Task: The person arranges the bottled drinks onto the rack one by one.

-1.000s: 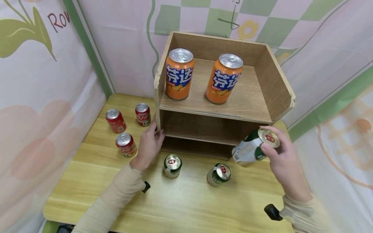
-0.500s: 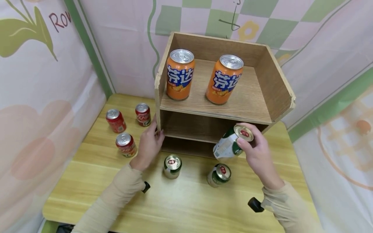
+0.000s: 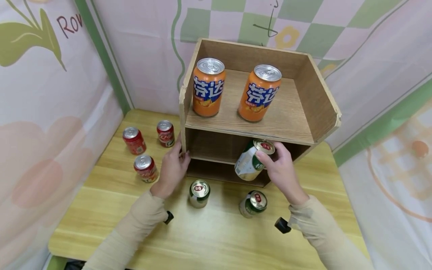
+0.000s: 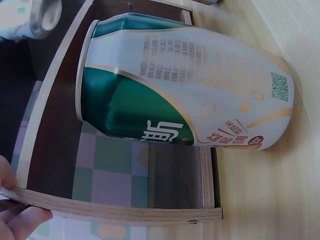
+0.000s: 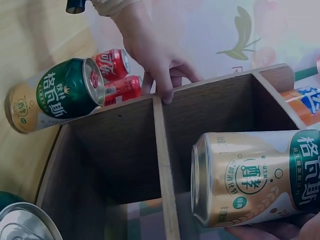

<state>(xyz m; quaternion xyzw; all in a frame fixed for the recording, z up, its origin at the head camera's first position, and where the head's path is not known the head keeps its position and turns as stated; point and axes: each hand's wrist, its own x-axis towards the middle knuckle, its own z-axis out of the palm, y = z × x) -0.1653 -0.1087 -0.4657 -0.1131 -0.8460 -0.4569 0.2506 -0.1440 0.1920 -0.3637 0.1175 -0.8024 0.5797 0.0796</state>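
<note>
Right grip (image 3: 285, 173) holds a smooth, cylindrical, probably aluminium can (image 3: 249, 162).

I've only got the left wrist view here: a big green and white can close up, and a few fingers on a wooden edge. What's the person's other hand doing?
Observer: The right hand grips another green and white can, tilted, at the middle opening of the wooden shelf.
Visitor: Oh! Is anything sitting up on the top level?
Observer: Yes, two orange cans stand there, a gap between them.
Visitor: And out past the shelf, on the side where I see those fingers?
Observer: Three red cans stand on the table, to the left of the shelf.
</note>
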